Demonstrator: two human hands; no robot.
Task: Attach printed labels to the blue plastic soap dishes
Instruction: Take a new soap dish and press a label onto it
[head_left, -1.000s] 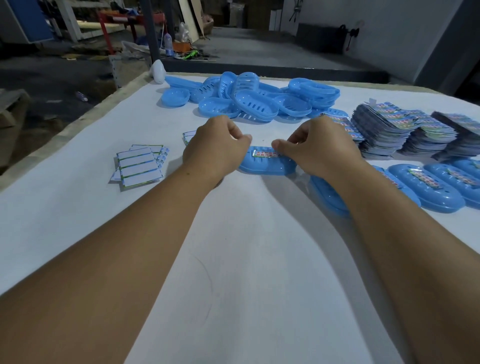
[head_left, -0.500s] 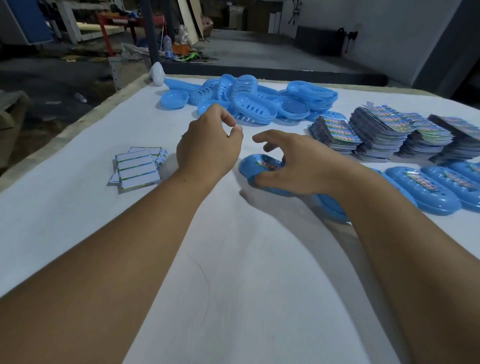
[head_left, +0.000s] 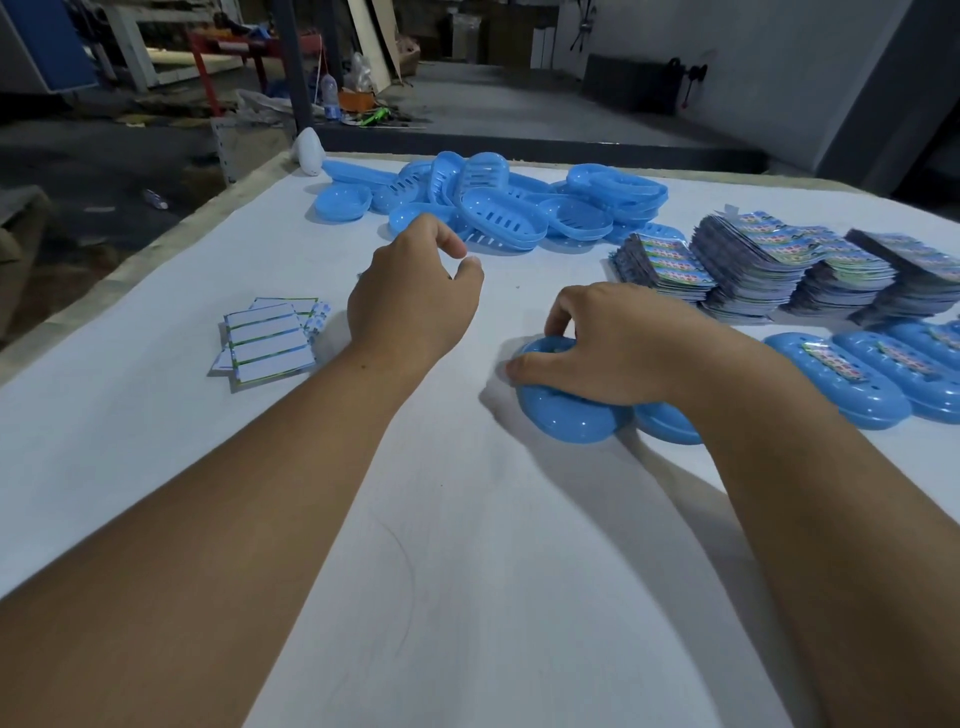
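My right hand (head_left: 618, 343) grips a closed blue soap dish (head_left: 563, 410) from above, fingers curled over its far rim and thumb at its near left end; its label is hidden under the hand. My left hand (head_left: 415, 291) hovers above the table with fingers loosely curled and holds nothing. It is just in front of a pile of unlabelled blue dish halves (head_left: 493, 202) at the back. Labelled dishes (head_left: 836, 379) lie in a row at the right. Stacks of printed labels (head_left: 769, 265) sit behind that row.
A small pile of white backing sheets with green borders (head_left: 267, 343) lies left of my left hand. A white object (head_left: 309, 150) stands at the table's far left corner. The white table surface (head_left: 467, 545) extends toward me. Beyond the table lies a cluttered workshop floor.
My right hand has taken the labelled dish and carried it right and nearer, beside the row. My left hand let go of the dish and lifted toward the pile at the back.
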